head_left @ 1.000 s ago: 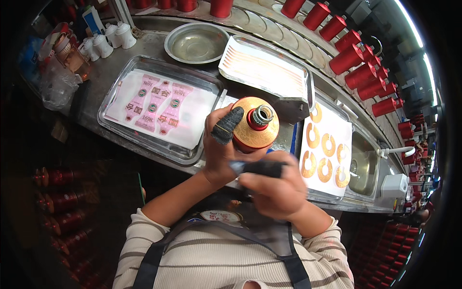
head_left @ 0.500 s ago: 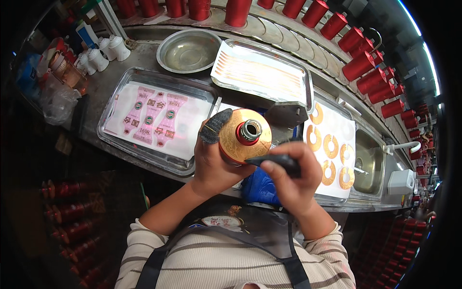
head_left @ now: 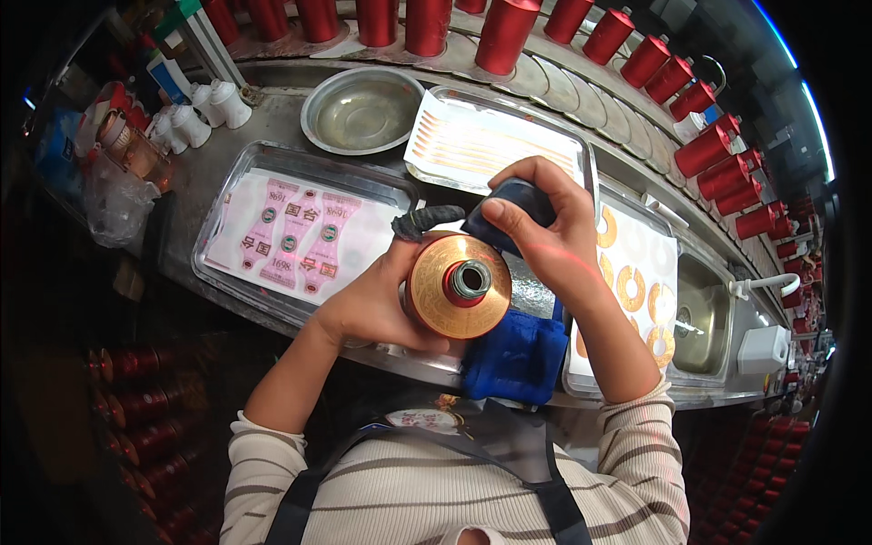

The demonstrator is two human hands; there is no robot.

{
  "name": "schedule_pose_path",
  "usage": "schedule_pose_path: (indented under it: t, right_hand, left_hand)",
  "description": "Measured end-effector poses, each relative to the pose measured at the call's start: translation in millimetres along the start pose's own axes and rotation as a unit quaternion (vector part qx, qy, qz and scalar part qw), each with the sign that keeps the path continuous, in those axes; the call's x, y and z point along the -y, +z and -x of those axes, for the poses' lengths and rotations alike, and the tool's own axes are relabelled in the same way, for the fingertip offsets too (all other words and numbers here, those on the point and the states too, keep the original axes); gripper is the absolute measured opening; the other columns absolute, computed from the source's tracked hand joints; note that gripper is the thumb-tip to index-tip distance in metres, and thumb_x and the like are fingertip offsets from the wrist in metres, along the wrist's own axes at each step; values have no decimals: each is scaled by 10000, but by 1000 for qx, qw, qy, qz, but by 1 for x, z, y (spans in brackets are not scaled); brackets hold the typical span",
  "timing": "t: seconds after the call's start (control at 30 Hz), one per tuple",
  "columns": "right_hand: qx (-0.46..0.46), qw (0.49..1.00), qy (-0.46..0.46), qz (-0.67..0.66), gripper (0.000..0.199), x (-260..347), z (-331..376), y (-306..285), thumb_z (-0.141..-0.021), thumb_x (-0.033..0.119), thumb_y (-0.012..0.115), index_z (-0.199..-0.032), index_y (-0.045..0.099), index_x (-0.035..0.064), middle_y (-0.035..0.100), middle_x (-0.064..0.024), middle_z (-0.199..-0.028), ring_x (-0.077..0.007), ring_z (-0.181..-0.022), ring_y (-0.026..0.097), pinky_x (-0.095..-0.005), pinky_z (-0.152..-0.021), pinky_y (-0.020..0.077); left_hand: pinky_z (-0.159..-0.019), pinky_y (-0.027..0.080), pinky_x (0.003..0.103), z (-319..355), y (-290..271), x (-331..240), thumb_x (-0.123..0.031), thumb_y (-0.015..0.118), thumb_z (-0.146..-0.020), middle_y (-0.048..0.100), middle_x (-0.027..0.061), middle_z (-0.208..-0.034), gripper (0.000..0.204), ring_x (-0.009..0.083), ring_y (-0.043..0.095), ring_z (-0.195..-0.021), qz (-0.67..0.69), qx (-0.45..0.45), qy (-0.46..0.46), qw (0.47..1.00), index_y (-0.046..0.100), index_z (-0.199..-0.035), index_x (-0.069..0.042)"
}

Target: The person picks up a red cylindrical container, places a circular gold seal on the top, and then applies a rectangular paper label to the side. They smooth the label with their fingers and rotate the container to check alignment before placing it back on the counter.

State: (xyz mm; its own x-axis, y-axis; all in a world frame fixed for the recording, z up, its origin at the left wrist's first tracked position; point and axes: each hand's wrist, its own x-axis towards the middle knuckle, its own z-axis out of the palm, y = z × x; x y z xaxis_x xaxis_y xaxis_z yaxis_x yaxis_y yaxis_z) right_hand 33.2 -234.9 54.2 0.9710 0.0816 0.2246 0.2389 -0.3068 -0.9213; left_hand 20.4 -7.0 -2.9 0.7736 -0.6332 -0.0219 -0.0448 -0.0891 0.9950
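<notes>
My left hand is wrapped round a red bottle, which stands upright with its open mouth toward me. A gold, patterned ring label covers the bottle's shoulder around the neck. A dark cloth cover sits on one finger of this hand. In my right hand is a dark, smooth, flat scraper-like piece, held just beyond the bottle's far right edge, near the covered finger. My fingers hide part of the piece, so its exact kind is unclear. Below them a folded blue cloth lies at the bench edge.
To the left is a metal tray with pink label sheets; behind it a metal bowl. A tray of thin strips lies at the back. Gold ring labels and a sink are right. Red bottles line a curved conveyor.
My right hand has moved up and away from the bottle's near side to its far right side, with the dark piece. The bottle has shifted slightly nearer me. Bottles on the conveyor have moved along.
</notes>
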Motion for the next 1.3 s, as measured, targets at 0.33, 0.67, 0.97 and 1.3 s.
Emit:
schedule_pose_path:
  t: [0.33,0.67,0.97,1.3]
  right_hand:
    - [24,999,-23,25,197,2,-4,1,-838,90,781,-961,658,-2,657,-45,-835,-102,-800,608,-260,-749,508]
    - [153,987,1,42,240,12,-48,11,-793,108,826,-946,674,1,657,-13,-859,-77,-816,588,-244,-772,498]
    - [51,997,-15,-52,261,8,1,-11,-794,140,841,-924,662,1,654,-18,-842,-96,-795,607,-249,-753,494]
    - [-57,934,-300,186,254,5,82,-8,-668,-21,797,-897,727,62,657,-79,-818,-266,-751,603,-371,-670,483]
  left_hand:
    - [-1140,384,401,10,41,13,-220,1010,-565,508,143,-1405,1143,258,501,-1328,-30,-151,87,984,329,-1460,-17]
    - [-1168,347,419,8,12,34,-240,1002,-594,485,200,-1457,1240,295,455,-1381,-28,-54,69,996,136,-1454,-20]
    - [-1123,405,417,13,33,19,-225,949,-686,483,174,-1441,1055,295,503,-1340,-83,-107,140,981,307,-1502,-33]
    - [-1065,473,431,6,66,29,-153,928,-702,486,207,-1410,869,364,556,-1273,-96,-243,198,945,450,-1421,-54]
